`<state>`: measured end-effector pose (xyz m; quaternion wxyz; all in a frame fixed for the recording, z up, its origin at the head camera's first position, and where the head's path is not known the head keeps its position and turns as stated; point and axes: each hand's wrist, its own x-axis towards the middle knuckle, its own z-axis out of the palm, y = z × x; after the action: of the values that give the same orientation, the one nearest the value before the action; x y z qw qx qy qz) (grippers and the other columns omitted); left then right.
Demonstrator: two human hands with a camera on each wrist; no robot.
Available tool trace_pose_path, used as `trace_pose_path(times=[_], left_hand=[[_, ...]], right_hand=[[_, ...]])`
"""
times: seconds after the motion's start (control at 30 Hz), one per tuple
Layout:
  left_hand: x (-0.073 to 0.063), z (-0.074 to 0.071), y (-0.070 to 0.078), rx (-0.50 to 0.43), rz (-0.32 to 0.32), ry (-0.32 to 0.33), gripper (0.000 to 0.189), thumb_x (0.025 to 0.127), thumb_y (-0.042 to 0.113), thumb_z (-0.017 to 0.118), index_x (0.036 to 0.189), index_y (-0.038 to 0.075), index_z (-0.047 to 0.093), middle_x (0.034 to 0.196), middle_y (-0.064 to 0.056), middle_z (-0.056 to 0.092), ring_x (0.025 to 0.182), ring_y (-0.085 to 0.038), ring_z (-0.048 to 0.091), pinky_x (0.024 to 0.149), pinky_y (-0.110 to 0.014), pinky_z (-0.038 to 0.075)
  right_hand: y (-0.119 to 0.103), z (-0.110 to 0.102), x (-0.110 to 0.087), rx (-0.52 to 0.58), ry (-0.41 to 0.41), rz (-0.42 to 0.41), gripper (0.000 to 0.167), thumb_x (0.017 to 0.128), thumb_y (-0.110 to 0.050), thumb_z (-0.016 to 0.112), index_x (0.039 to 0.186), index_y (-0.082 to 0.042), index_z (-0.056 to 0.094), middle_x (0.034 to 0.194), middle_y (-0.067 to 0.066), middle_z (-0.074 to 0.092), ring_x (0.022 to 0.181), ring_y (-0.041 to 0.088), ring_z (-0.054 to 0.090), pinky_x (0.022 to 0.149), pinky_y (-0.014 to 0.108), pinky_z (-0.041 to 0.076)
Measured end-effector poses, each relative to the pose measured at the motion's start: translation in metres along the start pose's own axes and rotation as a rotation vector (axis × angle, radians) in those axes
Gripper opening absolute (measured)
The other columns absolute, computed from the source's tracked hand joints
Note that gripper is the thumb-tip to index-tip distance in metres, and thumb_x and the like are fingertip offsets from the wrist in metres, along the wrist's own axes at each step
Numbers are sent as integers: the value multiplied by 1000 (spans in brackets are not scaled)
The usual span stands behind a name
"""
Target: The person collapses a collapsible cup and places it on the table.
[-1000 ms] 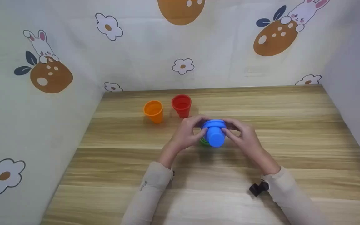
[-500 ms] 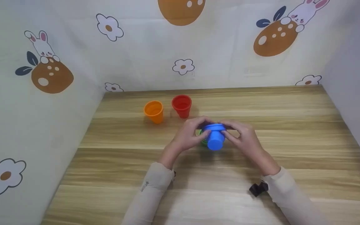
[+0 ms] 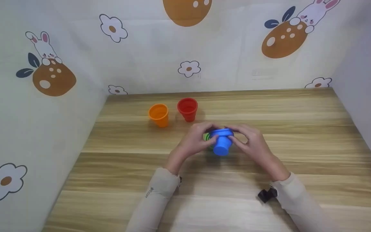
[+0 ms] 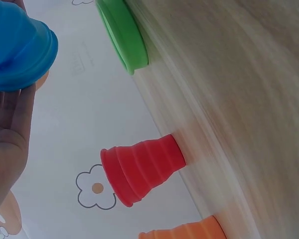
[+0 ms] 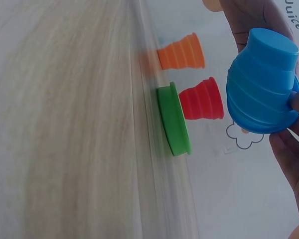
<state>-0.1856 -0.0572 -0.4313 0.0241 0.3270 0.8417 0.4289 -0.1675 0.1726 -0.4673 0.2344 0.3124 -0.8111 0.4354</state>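
A blue collapsible cup [image 3: 222, 145] is gripped between both hands above the table, its narrow base tilted toward me. Fingers of my left hand [image 3: 195, 138] lie along the rim, with the thumb against the near side. My right hand [image 3: 250, 140] pinches the rim's other side the same way. In the right wrist view the cup [image 5: 263, 79] has stepped rings, part of its wall still folded near the rim. Below it, a flattened green collapsible cup [image 5: 173, 122] sits on the table, mostly hidden in the head view.
Farther back, a red collapsible cup [image 3: 187, 109] and an orange one [image 3: 159, 115] stand extended, mouths upward, on the wooden table [image 3: 127, 167]. A patterned wall covering [image 3: 224, 45] rises behind the table's back edge.
Both hands have brought the blue cup slightly lower and nearer to me, its base tipping further down. More of the green cup shows at its left. The red and orange cups stayed put.
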Motion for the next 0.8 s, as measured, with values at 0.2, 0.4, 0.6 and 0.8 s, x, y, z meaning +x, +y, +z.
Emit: trace_pose_path(times=[0.2, 0.4, 0.6, 0.8], left_hand=[[-1, -1, 1, 5, -31, 14, 30, 95, 20, 67, 123, 11, 64, 123, -3, 69, 113, -15, 65, 104, -30, 52], [-2, -2, -1, 8, -22, 35, 29, 94, 20, 66, 122, 10, 64, 121, -4, 70, 113, -16, 66, 104, -31, 53], [-4, -4, -1, -20, -11, 54, 29, 94, 18, 67, 121, 10, 63, 121, -4, 69, 113, -16, 65, 104, -31, 53], [-4, -5, -1, -28, -7, 69, 28, 93, 16, 67, 120, 9, 63, 121, -5, 69, 113, -17, 66, 103, -31, 53]], right_hand=[[1, -2, -1, 55, -29, 49, 35, 87, -5, 74, 122, -7, 70, 120, 6, 73, 109, 25, 70, 100, 20, 52], [2, -3, -2, 63, -32, 68, 37, 87, -4, 74, 124, -8, 68, 122, 7, 72, 111, 25, 70, 97, 32, 55], [1, -3, -2, 105, -50, 89, 39, 88, -4, 73, 127, -9, 66, 125, 6, 71, 114, 20, 68, 96, 42, 56], [2, -3, -2, 159, -59, 76, 43, 89, -1, 71, 131, -9, 64, 129, 7, 68, 119, 16, 64, 99, 33, 55]])
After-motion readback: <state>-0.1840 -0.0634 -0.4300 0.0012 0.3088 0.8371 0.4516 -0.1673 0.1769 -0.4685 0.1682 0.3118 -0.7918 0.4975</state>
